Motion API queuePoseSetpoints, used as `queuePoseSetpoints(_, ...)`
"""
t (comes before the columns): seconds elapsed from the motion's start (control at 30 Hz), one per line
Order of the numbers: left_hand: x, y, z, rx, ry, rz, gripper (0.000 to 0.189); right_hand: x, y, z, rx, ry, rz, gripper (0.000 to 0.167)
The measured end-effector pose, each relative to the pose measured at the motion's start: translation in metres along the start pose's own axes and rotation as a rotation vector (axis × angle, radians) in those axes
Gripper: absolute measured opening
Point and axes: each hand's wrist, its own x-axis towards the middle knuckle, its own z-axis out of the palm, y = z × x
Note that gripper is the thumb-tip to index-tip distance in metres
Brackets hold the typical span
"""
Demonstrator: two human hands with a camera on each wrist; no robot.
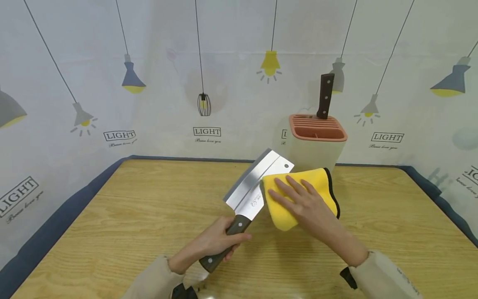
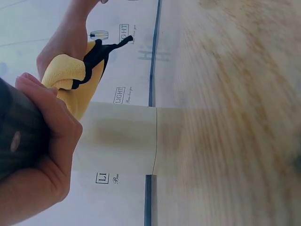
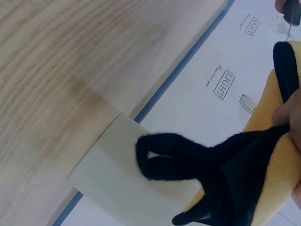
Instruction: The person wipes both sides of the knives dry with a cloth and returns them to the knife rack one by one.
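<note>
My left hand [image 1: 216, 238] grips the dark riveted handle of a cleaver [image 1: 257, 182]. The broad steel blade points up and away, tilted to the right above the table. On the blade's right side is a folded yellow cloth [image 1: 278, 218] with black edging. My right hand [image 1: 311, 207] holds this cloth, fingers laid across its top and thumb underneath, hidden in the head view. Close up in the left wrist view are the cleaver handle [image 2: 21, 136] and the curled left fingers. The black trim of the cloth [image 3: 230, 174] hangs loose in the right wrist view.
Behind the cloth, at the table's back edge, stands a cream knife block [image 1: 317, 153] with an orange slotted top. One dark-handled knife [image 1: 326, 95] stands upright in it. A lamp-printed curtain [image 1: 160, 104] encloses the wooden table [image 1: 130, 216] at the back and sides.
</note>
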Motion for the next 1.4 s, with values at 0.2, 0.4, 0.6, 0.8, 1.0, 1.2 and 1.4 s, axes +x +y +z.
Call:
queuePoseSetpoints(0.2,-0.002,-0.004,-0.002,0.011,-0.020,0.015,0.023,-0.003,0.009,0.003,-0.011,-0.020,0.049,0.064)
queuePoseSetpoints(0.4,-0.004,-0.008,-0.005,0.019,-0.071,0.054,0.027,-0.006,0.017,0.004,-0.001,-0.035,0.103,0.066)
queuePoseSetpoints(0.6,-0.005,-0.009,-0.005,0.011,-0.080,0.049,0.028,-0.007,0.024,0.003,0.004,-0.049,0.150,0.064)
queuePoseSetpoints(0.8,-0.007,-0.008,-0.004,0.016,-0.054,0.003,0.027,-0.007,0.028,0.000,-0.003,-0.070,0.194,0.066)
queuePoseSetpoints(1.0,-0.008,-0.008,-0.004,0.012,-0.058,-0.003,0.023,-0.006,0.027,-0.002,-0.057,-0.096,0.179,0.058)
queuePoseSetpoints(1.2,-0.007,-0.008,-0.003,0.022,-0.051,-0.005,0.023,-0.004,0.024,-0.003,-0.132,-0.093,0.136,0.052)
queuePoseSetpoints(1.4,-0.007,-0.006,-0.002,0.035,-0.044,-0.013,0.024,0.001,0.016,-0.007,-0.168,-0.154,0.104,0.051)
